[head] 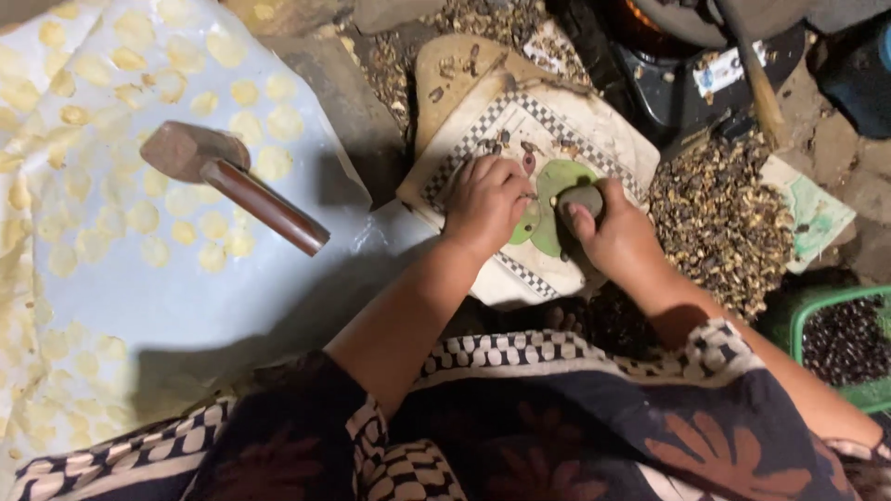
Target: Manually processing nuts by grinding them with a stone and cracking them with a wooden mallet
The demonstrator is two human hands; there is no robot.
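Seen from the head camera, both hands meet over a pale board [594, 139] with a checkered border, which lies tilted on the ground, its long axis running from upper right to lower left. The right hand [617, 237] is closed around a dark grey stone [582, 197]; the stone sits crosswise, its long axis roughly level, over a green disc [555, 176] near the middle of the board. The left hand [484, 202] rests knuckles-up just beside the stone, fingers curled down onto the board at the disc's left edge; whether it pinches anything cannot be told. Small dark seeds [497, 144] lie scattered toward the board's upper left corner.

Left of the board, a wooden mallet [227, 172] lies on a white sheet [186, 297], head to the upper left, handle pointing lower right. Rows of flattened yellow discs [241, 93] cover the sheet. A heap of broken shells [719, 218] lies off the board's right edge, and a green basket [798, 325] of dark seeds stands at the far right.
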